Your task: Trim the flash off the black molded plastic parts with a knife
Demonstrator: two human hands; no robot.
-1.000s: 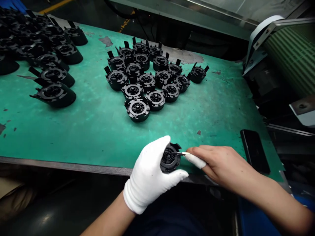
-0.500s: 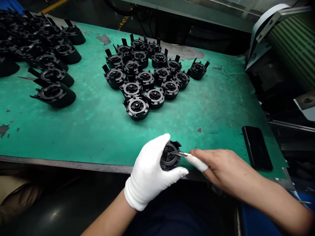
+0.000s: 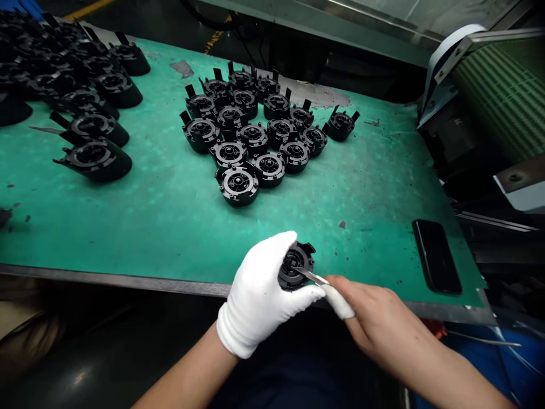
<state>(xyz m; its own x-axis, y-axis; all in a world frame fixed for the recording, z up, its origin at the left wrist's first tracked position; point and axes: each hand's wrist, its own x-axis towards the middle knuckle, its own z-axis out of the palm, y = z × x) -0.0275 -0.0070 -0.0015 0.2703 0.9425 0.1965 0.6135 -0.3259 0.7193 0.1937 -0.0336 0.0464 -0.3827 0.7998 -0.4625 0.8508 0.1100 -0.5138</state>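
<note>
Near the front edge of the green table, my left hand (image 3: 261,284), in a white glove, is closed around a round black plastic part (image 3: 293,266). The part's ringed face is turned up toward me, and the palm hides its left side. My right hand (image 3: 366,304) is bare except for a white cover on one finger. It grips a slim metal blade like a knife (image 3: 313,276), whose tip touches the inner rings of the part. The knife's handle is hidden in my fingers.
Beyond my hands stands a cluster of similar black parts (image 3: 238,184). More black housings (image 3: 100,160) crowd the left side of the green table (image 3: 162,227). A black phone (image 3: 436,255) lies at the right. A machine with a green ribbed panel (image 3: 502,85) borders the right rear.
My right hand has moved slightly down and left, and the blade now slants more steeply across the part. My left hand keeps its hold. The view has shifted a little.
</note>
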